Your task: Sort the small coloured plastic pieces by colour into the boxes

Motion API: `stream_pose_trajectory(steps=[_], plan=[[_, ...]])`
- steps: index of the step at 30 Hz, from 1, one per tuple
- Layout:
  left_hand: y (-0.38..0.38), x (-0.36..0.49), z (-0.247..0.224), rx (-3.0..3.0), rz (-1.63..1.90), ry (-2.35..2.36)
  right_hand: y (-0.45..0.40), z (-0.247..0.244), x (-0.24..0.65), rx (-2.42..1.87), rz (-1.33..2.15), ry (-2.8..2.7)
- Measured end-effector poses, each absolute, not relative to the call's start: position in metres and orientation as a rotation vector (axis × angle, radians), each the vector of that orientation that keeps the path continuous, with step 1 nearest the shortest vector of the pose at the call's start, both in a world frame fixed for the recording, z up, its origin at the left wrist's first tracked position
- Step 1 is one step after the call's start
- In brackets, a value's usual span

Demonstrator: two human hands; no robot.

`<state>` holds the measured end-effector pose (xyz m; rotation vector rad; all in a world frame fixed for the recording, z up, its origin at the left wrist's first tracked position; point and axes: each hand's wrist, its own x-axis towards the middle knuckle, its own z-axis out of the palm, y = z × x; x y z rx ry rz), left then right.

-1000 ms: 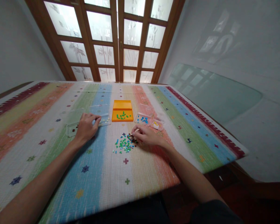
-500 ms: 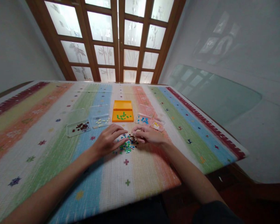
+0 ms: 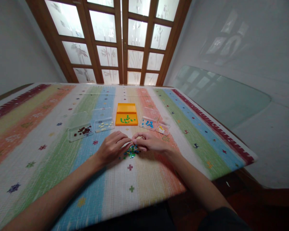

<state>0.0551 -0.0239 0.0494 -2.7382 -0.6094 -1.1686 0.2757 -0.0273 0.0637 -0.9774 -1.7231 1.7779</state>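
A pile of small building bricks [image 3: 132,152], mostly green and blue with some dark ones, lies on the striped tablecloth [image 3: 120,179]. My left hand [image 3: 114,146] is over the left side of the pile, thumb and fingertips drawn together. From the right, my right hand [image 3: 149,141] meets it, its fingers curled in a pinch. The fingertips of both hands come together above the pile's far side. Whatever they hold is too small and too covered to make out.
Beyond the hands an open orange case [image 3: 126,113] holds green bricks. On its left stand clear boxes with pale yellow bricks [image 3: 105,125] and dark brown bricks [image 3: 82,130]. To its right are boxes with blue bricks [image 3: 148,123] and yellow bricks [image 3: 161,128].
Both hands have moved closer together, so their fingertips now meet over the pile. More of the pile's far side is covered. The boxes have stayed in place.
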Motion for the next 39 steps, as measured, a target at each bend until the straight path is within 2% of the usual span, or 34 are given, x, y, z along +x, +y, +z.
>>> stream_pose_trajectory(steps=[6,16,26,32,39], plan=[[-0.017,0.047,0.053,-2.581,-1.226,-0.595,-0.023,0.061,0.281,-0.982,1.620,-1.786],[0.028,-0.015,0.048,-2.332,-1.055,-1.198,-0.035,0.058,0.273,-1.119,1.086,-2.331],[0.046,-0.036,0.033,-2.311,-0.923,-1.382,-0.046,0.054,0.260,-1.197,0.684,-2.576],[0.028,-0.020,0.044,-2.486,-1.009,-1.227,-0.045,0.057,0.263,-1.225,0.671,-2.581],[-0.022,0.032,0.045,-3.107,-0.957,-0.789,-0.044,0.058,0.267,-1.253,0.683,-2.555]])
